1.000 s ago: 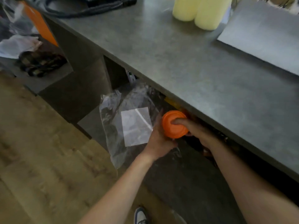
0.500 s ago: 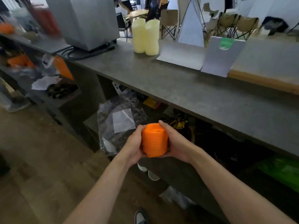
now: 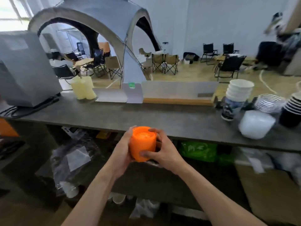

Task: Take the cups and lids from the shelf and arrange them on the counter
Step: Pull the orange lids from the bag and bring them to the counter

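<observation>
Forearms enter from the bottom edge, cut off before the elbows. We see the left hand (image 3: pixel 121 152) curled round the left side of the orange stack of lids (image 3: pixel 143 144), most of its fingers hidden behind it. The right hand (image 3: pixel 164 152) wraps the right side, thumb across the lower front and a fingertip over the top rim. Between the two palms the stack is held upright in the air, just in front of the counter's front edge and not touching it. It is bright orange and roughly cylindrical, with a paler glossy top; blur keeps us from counting single lids.

Below, the shelf (image 3: pixel 143 176) is dark: a crumpled plastic bag (image 3: pixel 73 159) on the left, a green packet (image 3: pixel 198 150) on the right, the rest unreadable. On the counter (image 3: pixel 146 118) to the right stand nested white cups (image 3: pixel 240 91), a frosted tub (image 3: pixel 256 124) whose contents we cannot make out, and black cups (image 3: pixel 291 110) cut off by the frame edge. Farther left stand two pale yellow cylinders (image 3: pixel 83 88).
</observation>
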